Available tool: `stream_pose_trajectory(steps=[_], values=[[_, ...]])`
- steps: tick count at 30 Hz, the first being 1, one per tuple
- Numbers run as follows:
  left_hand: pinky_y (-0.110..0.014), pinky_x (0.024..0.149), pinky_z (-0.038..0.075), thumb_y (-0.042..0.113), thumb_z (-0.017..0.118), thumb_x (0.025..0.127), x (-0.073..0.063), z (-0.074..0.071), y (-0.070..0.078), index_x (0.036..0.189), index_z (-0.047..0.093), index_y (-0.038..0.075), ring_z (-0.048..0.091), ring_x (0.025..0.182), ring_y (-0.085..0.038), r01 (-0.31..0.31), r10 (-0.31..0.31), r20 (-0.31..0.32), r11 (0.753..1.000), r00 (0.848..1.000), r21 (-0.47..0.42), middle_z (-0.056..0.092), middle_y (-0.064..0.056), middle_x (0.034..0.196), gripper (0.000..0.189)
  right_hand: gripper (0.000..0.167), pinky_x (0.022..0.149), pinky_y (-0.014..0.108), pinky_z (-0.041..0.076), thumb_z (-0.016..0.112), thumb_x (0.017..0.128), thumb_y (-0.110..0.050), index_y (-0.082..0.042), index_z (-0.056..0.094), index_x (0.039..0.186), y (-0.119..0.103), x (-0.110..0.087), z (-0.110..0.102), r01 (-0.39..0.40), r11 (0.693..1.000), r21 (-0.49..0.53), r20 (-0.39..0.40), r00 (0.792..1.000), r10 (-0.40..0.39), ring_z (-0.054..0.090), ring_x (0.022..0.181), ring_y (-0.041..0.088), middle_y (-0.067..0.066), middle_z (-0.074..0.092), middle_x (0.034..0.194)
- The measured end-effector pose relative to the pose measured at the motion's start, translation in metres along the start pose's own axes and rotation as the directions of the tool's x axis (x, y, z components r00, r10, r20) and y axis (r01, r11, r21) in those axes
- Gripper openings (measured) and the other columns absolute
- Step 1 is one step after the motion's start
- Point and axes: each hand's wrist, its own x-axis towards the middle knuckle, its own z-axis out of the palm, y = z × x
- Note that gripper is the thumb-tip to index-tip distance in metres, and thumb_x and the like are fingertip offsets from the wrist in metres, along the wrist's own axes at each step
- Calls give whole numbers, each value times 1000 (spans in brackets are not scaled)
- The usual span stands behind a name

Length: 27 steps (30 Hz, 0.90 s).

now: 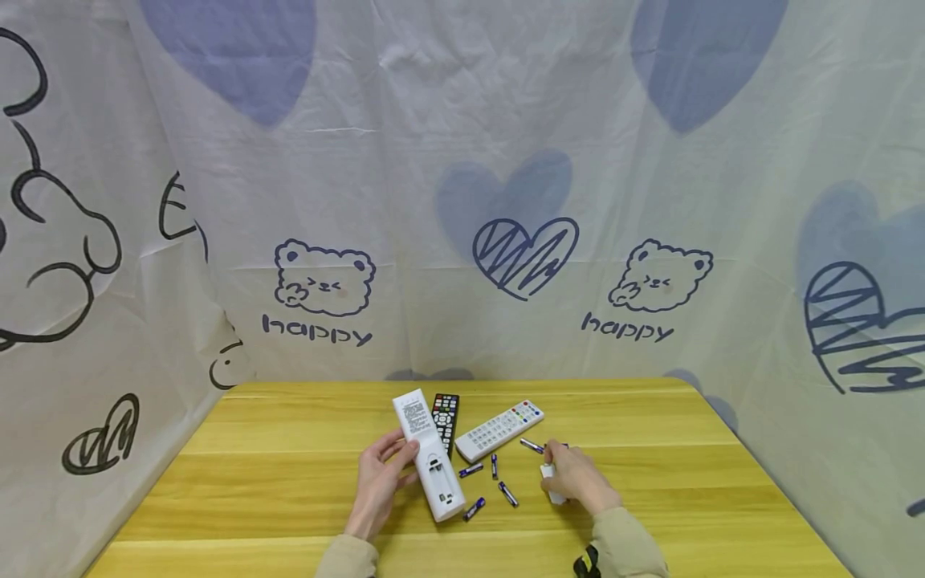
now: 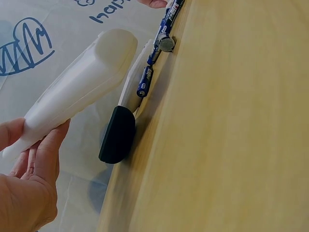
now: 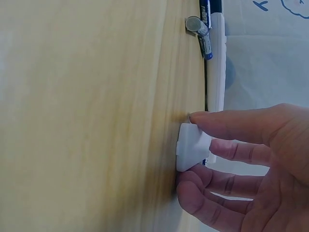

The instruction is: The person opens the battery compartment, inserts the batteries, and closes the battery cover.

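Note:
My left hand (image 1: 377, 480) grips a white remote control (image 1: 426, 433) by its side, thumb across its back. Its back faces up in the head view, with the battery compartment uncovered and metal contacts showing. In the left wrist view the same remote (image 2: 79, 87) is tilted and raised off the table. At the right, my right hand (image 1: 578, 475) pinches a small white battery cover (image 1: 553, 488) between thumb and fingers, close over the tabletop. The cover (image 3: 192, 147) stands on edge between those fingertips in the right wrist view.
Several blue-and-silver batteries (image 1: 508, 493) lie scattered between the hands, one (image 1: 532, 445) close to the right fingertips. Behind them lie a black remote (image 1: 446, 413), partly hidden by the held one, and another white remote (image 1: 499, 431). A printed cloth (image 1: 462, 337) hangs behind the wooden table (image 1: 289, 449).

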Motion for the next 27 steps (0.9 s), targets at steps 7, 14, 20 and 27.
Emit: stream_pose_trajectory(steps=[7,14,20,27], values=[[-25,67,64,7,64,97,0,1,-1,139,47,-12,68,81,-12,1,-1,-3,1000,1000,0,71,2,99,49,29,50,25,46,77,81,-7,-7,56,100,3,2,1,-6,1000,9,3,1000,6,55,68,21,11,58,85],[-25,67,64,7,64,97,0,2,-1,138,48,-11,68,81,-11,3,-3,-3,1000,1000,-4,71,2,99,48,31,66,35,54,79,82,-12,-5,61,107,-8,-5,7,65,996,-58,-142,987,-72,58,80,21,12,65,96],[-25,67,64,7,64,97,0,2,-2,138,48,-12,68,80,-11,3,-3,3,1000,1000,-5,71,3,98,48,24,55,25,41,76,85,-14,-4,64,103,-26,-13,20,161,984,80,-102,983,-153,50,67,15,3,58,75],[-24,66,63,6,64,96,-1,3,-1,138,48,-12,68,79,-10,12,-12,-3,1000,1000,1,70,4,95,48,30,52,22,40,78,83,-17,-1,63,104,-33,-14,31,152,969,194,13,987,-158,50,66,14,3,56,76]])
